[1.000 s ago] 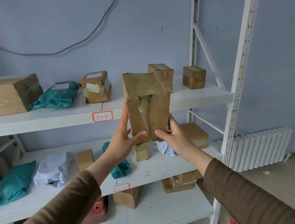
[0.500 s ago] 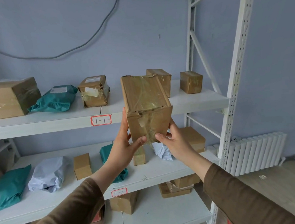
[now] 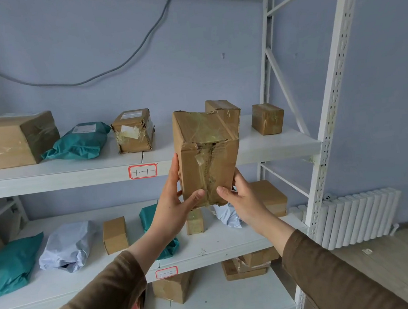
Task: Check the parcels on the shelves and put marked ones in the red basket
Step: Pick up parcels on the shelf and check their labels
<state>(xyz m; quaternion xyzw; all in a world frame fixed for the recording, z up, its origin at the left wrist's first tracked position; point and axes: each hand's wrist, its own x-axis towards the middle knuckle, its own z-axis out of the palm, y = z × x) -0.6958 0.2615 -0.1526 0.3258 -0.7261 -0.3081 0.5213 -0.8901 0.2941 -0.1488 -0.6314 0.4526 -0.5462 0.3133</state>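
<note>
Head camera: a person in brown sleeves holds a taped cardboard box (image 3: 207,164) upright in the air in front of white metal shelving (image 3: 278,145), level with the top shelf's front edge. The left hand (image 3: 175,206) grips the box's lower left side, thumb pressed on the front face and fingers wrapped behind; the right hand (image 3: 241,201) clasps the lower right corner, thumb on the taped seam and fingers curled behind. Torn tape runs down the box's front. On the shelves behind sit other cardboard boxes, teal mailer bags (image 3: 77,143) and a white mailer bag (image 3: 66,245).
</note>
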